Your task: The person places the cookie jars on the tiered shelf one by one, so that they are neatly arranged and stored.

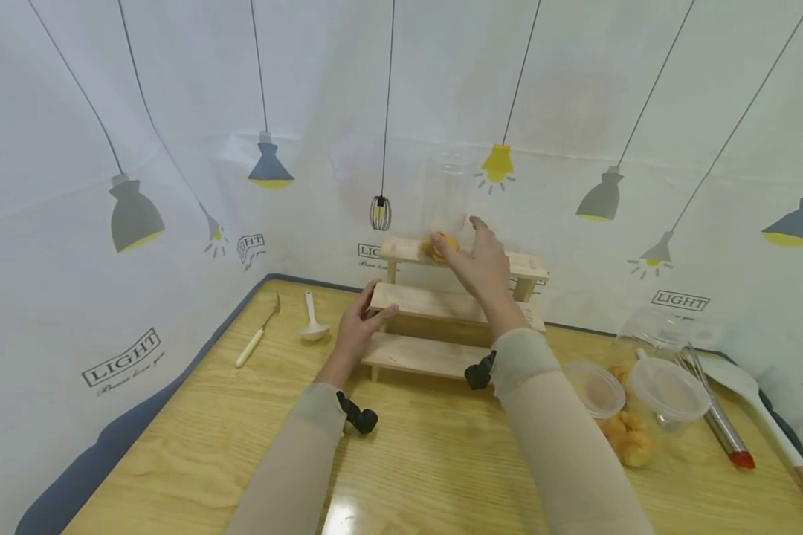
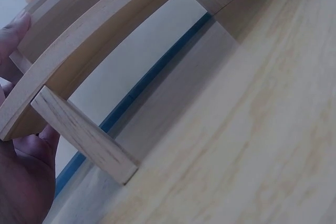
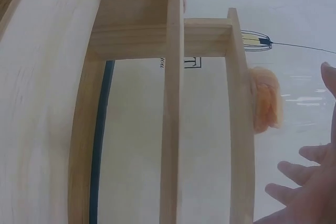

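Note:
A stepped wooden stand (image 1: 435,301) stands against the wall. My left hand (image 1: 358,331) grips the left end of its middle step, with the thumb on the board; the hand also shows at the edge of the left wrist view. On the top step sits a small orange-brown piece of bread (image 3: 266,99), with a tall clear plastic jar (image 1: 445,186) at the same spot. Whether the bread is inside the jar or before it, I cannot tell. My right hand (image 1: 478,264) is beside them, its fingers spread and apart from the bread (image 3: 310,192) in the right wrist view.
Left of the stand lie a white ladle (image 1: 313,327) and a pale-handled fork (image 1: 257,338). At the right are clear lidded containers (image 1: 669,388), bread pieces (image 1: 632,442), a whisk (image 1: 723,423) and a white spatula (image 1: 739,383). A printed cloth wall (image 1: 334,89) borders the table.

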{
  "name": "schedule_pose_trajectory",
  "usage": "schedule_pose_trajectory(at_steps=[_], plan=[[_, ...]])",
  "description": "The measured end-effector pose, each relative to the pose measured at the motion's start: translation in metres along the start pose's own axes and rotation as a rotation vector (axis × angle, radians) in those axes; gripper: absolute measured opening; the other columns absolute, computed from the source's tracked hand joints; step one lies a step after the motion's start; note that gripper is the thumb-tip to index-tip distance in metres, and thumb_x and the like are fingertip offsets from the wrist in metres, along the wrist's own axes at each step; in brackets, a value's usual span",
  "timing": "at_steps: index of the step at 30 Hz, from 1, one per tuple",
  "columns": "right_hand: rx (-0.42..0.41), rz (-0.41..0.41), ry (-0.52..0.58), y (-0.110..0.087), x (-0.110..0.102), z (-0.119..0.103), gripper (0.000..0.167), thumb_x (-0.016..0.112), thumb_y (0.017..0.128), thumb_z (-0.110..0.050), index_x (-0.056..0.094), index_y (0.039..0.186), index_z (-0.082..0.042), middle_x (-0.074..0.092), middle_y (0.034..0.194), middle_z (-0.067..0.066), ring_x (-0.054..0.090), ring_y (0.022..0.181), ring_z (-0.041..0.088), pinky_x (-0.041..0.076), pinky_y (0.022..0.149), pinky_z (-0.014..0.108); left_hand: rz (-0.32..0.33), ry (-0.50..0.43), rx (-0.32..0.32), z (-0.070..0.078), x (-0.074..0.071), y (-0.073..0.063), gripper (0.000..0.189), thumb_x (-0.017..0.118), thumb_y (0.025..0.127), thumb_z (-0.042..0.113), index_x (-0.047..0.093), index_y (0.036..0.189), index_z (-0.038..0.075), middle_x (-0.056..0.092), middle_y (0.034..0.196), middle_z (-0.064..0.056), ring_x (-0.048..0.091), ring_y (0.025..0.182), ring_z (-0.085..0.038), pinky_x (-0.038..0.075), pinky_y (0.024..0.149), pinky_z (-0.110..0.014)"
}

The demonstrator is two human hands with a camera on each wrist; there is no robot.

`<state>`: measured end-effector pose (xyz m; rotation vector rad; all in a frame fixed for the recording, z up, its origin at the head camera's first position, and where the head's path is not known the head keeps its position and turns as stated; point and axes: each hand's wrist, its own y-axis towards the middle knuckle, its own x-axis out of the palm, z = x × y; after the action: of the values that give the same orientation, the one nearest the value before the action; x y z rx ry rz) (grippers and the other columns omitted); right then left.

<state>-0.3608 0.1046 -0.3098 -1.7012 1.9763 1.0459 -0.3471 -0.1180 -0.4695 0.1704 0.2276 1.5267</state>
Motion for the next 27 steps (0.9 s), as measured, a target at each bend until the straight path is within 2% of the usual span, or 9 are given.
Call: schedule_pose_trajectory(at_steps=[4,7,13,18,21,24,27], plan=[[-0.023,-0.008,0.012,-0.008,-0.012,0.004,0.109,0.051,0.084,-0.083,0.014,0.163,-0.017,0.022,0.165,0.010,0.021,0.150,0.035,0.022,0.119,0.056,0.001,-0.007,0.002,0.000,0.003,0.000,0.088,0.075,0.088,0.048,0.032,0.160,0.022,0.026,0.164,-0.001,0.033,0.147,-0.027,0.033,0.116,-0.042],[-0.061,-0.008,0.015,-0.015,-0.022,0.012,0.104,0.047,0.087,-0.081,0.008,0.164,-0.023,0.018,0.167,0.008,0.017,0.152,0.033,0.019,0.120,0.057,-0.005,-0.013,0.000,-0.001,0.004,-0.001,0.089,0.076,0.088,0.049,0.031,0.160,0.021,0.026,0.164,-0.001,0.032,0.147,-0.026,0.033,0.116,-0.042],[-0.132,-0.037,0.054,-0.038,-0.045,0.026,0.088,0.042,0.095,-0.073,-0.003,0.161,-0.036,0.011,0.167,0.006,0.013,0.152,0.035,0.016,0.118,0.062,-0.002,-0.002,-0.004,-0.002,0.004,-0.001,0.089,0.076,0.088,0.049,0.031,0.160,0.022,0.025,0.164,-0.002,0.030,0.148,-0.027,0.033,0.116,-0.043],[-0.122,-0.074,0.052,-0.070,-0.069,0.039,0.082,0.047,0.097,-0.068,-0.003,0.158,-0.046,0.013,0.167,0.001,0.015,0.152,0.036,0.018,0.115,0.067,0.011,0.005,-0.015,-0.002,0.003,0.000,0.090,0.077,0.086,0.051,0.032,0.160,0.022,0.026,0.164,-0.003,0.031,0.147,-0.029,0.032,0.116,-0.043],[-0.128,-0.065,0.020,-0.095,-0.084,0.051,0.079,0.051,0.098,-0.062,0.009,0.161,-0.039,0.020,0.166,0.003,0.020,0.150,0.038,0.022,0.112,0.069,0.004,0.004,-0.023,0.000,0.002,-0.001,0.091,0.077,0.086,0.051,0.031,0.160,0.022,0.026,0.164,-0.003,0.032,0.147,-0.029,0.033,0.116,-0.044],[-0.157,-0.058,-0.027,-0.119,-0.096,0.065,0.073,0.055,0.100,-0.053,0.025,0.161,-0.025,0.027,0.164,0.009,0.024,0.148,0.041,0.024,0.111,0.070,-0.006,0.006,-0.033,0.002,0.001,-0.001,0.091,0.076,0.087,0.051,0.031,0.160,0.023,0.026,0.164,-0.001,0.034,0.146,-0.030,0.034,0.115,-0.045],[-0.188,-0.082,-0.087,-0.141,-0.104,0.079,0.071,0.057,0.101,-0.048,0.033,0.158,-0.013,0.030,0.162,0.016,0.026,0.146,0.044,0.026,0.110,0.070,-0.009,0.002,-0.041,0.003,0.000,0.000,0.089,0.076,0.087,0.050,0.031,0.160,0.025,0.025,0.164,0.002,0.035,0.145,-0.029,0.035,0.114,-0.045]])
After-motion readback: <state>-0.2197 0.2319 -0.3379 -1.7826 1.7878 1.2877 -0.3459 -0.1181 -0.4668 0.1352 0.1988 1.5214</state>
